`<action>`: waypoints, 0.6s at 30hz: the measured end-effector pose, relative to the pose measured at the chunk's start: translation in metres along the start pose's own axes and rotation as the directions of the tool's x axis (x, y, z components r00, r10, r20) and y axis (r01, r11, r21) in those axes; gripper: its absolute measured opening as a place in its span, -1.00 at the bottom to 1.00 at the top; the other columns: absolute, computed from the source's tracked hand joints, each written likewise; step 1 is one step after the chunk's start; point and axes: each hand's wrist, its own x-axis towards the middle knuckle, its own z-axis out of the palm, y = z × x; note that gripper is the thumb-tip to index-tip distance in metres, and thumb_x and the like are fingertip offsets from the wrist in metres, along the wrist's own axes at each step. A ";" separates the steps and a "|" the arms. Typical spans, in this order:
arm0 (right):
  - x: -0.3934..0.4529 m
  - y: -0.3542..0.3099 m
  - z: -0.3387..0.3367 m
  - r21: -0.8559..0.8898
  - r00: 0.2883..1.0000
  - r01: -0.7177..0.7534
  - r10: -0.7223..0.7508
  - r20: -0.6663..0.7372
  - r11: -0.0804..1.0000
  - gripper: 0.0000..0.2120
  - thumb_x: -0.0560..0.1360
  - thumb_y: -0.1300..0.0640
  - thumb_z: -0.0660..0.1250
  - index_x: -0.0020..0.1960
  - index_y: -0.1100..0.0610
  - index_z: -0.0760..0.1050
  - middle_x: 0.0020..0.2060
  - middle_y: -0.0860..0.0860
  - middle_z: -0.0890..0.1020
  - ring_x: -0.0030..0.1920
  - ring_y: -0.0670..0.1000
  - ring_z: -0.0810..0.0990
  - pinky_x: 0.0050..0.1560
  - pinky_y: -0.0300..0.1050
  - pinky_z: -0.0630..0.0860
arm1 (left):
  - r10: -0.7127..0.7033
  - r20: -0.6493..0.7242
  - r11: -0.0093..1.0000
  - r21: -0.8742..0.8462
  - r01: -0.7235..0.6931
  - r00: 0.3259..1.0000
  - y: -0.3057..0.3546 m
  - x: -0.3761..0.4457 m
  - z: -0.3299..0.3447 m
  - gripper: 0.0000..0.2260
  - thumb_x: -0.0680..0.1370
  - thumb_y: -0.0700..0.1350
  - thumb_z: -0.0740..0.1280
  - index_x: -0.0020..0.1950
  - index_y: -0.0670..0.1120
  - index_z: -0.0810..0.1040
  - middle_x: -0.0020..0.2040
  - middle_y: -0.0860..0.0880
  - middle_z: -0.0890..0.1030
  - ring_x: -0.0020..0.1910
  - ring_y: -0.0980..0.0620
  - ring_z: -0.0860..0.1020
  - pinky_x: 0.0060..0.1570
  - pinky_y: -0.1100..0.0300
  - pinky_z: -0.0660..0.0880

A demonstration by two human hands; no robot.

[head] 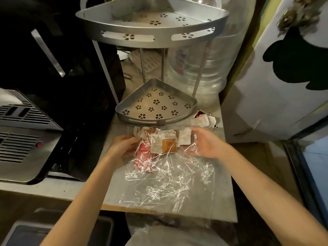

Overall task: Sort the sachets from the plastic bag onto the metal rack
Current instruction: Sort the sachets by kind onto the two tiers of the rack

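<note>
Scene: a clear plastic bag (pixel 168 176) is lying flat on the grey bench (pixel 225 189), its closed end pointing toward the metal rack (pixel 156 105).
Sachets in bag: white, orange-brown and pink sachets (pixel 164 143) are bunching together at the far end of the bag, just in front of the rack.
Loose sachets: a small heap of sachets (pixel 204 120) is sitting on the bench just beside the rack's lower tray, on its right.
Rack: both trays are showing bare perforated metal; nothing is lying on either one.
Left hand (pixel 122 148): fingers are curling loosely against the left edge of the bag and pressing on it; whether this grip is pinching film I cannot tell.
Right hand (pixel 205 142): palm is facing up, fingers spread wide, touching the right edge of the bag and closing on nothing.
Step, as judged: the person is probably locating or working the sachets toward the bag's opening; sorting is not yet started.
Risk 1: the film is crinkled and slippery, so a pull on the wrong end could be dumping everything at once.
Risk 2: spilled sachets could be mixing with the loose heap, or sliding off the near bench edge.
Risk 3: glare on the film is hiding the print, so types could be getting confused.
</note>
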 end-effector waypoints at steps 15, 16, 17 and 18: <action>0.004 -0.009 0.039 -0.210 0.999 -0.043 0.043 -0.004 0.977 -0.45 0.16 0.26 0.50 0.13 0.24 0.47 0.19 0.20 0.53 0.06 0.18 0.58 -0.19 0.05 0.64 | 0.040 0.116 0.991 0.121 -0.054 0.992 0.017 -0.001 0.008 -0.64 0.42 -0.20 0.42 0.18 -0.20 0.43 -0.09 -0.16 0.66 -0.24 -0.04 0.66 -0.38 0.16 0.60; 0.004 -0.007 0.041 -0.223 0.999 -0.035 0.035 -0.004 0.974 -0.47 0.19 0.28 0.50 0.13 0.22 0.46 0.16 0.18 0.55 0.05 0.16 0.59 -0.15 0.07 0.64 | 0.052 0.134 0.989 0.134 -0.070 0.990 0.016 -0.002 0.008 -0.62 0.42 -0.21 0.42 0.19 -0.21 0.43 -0.07 -0.17 0.66 -0.21 -0.06 0.66 -0.36 0.16 0.59; 0.000 -0.005 0.044 -0.244 1.000 -0.018 0.019 -0.001 0.970 -0.46 0.22 0.32 0.50 0.16 0.21 0.44 0.14 0.17 0.57 0.03 0.13 0.61 -0.14 0.07 0.64 | 0.070 0.146 0.986 0.140 -0.091 0.987 0.016 -0.004 0.009 -0.62 0.41 -0.23 0.43 0.18 -0.20 0.42 -0.04 -0.17 0.66 -0.17 -0.08 0.66 -0.33 0.16 0.59; 0.001 -0.003 0.045 -0.260 0.999 0.006 -0.014 -0.029 0.966 -0.43 0.24 0.35 0.49 0.20 0.20 0.39 0.12 0.16 0.58 0.00 0.10 0.62 -0.17 0.04 0.65 | 0.094 0.148 0.983 0.141 -0.115 0.985 0.016 -0.006 0.011 -0.63 0.40 -0.26 0.43 0.17 -0.19 0.43 -0.03 -0.16 0.65 -0.15 -0.09 0.66 -0.31 0.15 0.61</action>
